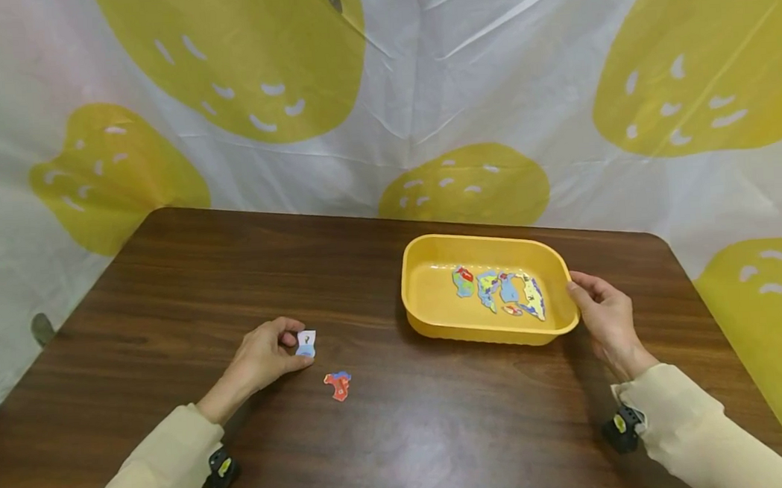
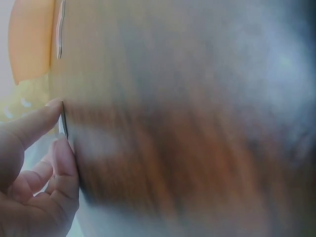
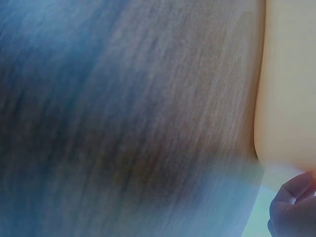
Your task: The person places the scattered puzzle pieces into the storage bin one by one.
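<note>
My left hand [image 1: 260, 358] pinches a small white and blue puzzle piece [image 1: 306, 343] by its edges, low over the brown table. In the left wrist view, thumb and fingertip meet opposite ends of this thin piece [image 2: 62, 123]. Just nearer to me lies a red and blue puzzle piece [image 1: 338, 385], flat and untouched. On the right, my right hand [image 1: 607, 319] grips the right end of a yellow plastic basin [image 1: 484, 334], thumb at the rim. Several colourful map-like pieces [image 1: 489, 290] lie on the basin's floor. The right wrist view shows only part of that hand [image 3: 292, 210] beside the basin wall [image 3: 289, 84].
The dark wood table [image 1: 285, 273] reaches back to a white curtain [image 1: 447, 69] with large yellow fruit prints. The basin stands near the table's far edge, right of centre.
</note>
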A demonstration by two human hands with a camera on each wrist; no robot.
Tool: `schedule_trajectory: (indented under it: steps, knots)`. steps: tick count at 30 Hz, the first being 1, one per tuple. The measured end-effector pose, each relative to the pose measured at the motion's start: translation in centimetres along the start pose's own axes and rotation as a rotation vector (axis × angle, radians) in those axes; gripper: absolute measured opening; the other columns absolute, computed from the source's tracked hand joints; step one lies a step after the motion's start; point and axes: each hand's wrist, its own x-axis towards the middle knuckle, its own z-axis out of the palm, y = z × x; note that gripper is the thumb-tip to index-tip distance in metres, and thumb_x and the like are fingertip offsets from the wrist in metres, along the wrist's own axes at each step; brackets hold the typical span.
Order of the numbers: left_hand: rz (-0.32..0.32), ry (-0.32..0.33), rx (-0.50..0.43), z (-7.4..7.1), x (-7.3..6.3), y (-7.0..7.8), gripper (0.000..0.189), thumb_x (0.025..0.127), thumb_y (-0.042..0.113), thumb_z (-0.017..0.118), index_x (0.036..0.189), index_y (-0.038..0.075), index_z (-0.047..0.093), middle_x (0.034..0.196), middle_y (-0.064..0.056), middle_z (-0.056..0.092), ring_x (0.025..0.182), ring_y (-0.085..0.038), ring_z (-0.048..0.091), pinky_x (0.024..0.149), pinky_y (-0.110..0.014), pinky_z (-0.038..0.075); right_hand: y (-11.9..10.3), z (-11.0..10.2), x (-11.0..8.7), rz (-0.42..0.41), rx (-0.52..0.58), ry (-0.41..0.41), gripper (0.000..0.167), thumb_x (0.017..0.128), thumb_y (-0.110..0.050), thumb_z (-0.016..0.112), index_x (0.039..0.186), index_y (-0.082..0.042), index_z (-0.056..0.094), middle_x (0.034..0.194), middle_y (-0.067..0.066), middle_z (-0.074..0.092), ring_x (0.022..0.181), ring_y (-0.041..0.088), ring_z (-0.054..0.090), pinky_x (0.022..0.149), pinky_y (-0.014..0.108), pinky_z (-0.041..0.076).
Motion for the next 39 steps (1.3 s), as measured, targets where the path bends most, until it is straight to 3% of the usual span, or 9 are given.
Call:
schedule_trajectory:
  steps: [11,18,29,39]
  knots:
    - [0.007,-0.014,0.003,-0.22,0.12,0.18,0.047,0.069,0.016,0.083,0.107,0.002,0.06,0.088,-0.007,0.057,0.069,-0.013,0.052,0.063,-0.027,0.041,-0.07,0.0,-0.14,-0.013,0.021,-0.001,0.048,0.097,-0.021,0.051,0.135,0.007,0.043,0.096,-0.007,0.052,0.084,0.002,0.052,0.07,0.01,0.05]
    - [0.04,0.013,0.005,-0.15,-0.16,0.18,0.047,0.068,0.015,0.084,0.105,0.005,0.057,0.089,-0.008,0.056,0.069,-0.012,0.054,0.063,-0.027,0.042,-0.2,0.08,-0.28,-0.025,0.011,0.026,0.046,0.096,-0.018,0.051,0.133,0.008,0.044,0.091,-0.009,0.054,0.082,0.002,0.052,0.069,0.009,0.049]
    - [0.018,0.009,-0.026,0.06,-0.46,0.31,0.047,0.072,0.013,0.081,0.109,0.011,0.053,0.083,-0.004,0.061,0.067,-0.01,0.055,0.06,-0.027,0.042,-0.14,-0.01,-0.38,-0.035,0.001,0.014,0.046,0.097,-0.019,0.051,0.133,0.008,0.044,0.09,-0.01,0.054,0.08,0.001,0.052,0.067,0.01,0.049]
    - [0.058,0.023,-0.028,0.2,-0.26,0.14,0.047,0.071,0.01,0.081,0.11,0.01,0.055,0.079,-0.003,0.061,0.069,-0.01,0.057,0.064,-0.028,0.046,-0.21,0.0,-0.37,-0.016,0.027,0.01,0.047,0.097,-0.019,0.051,0.134,0.008,0.044,0.093,-0.007,0.054,0.081,0.002,0.052,0.066,0.01,0.049]
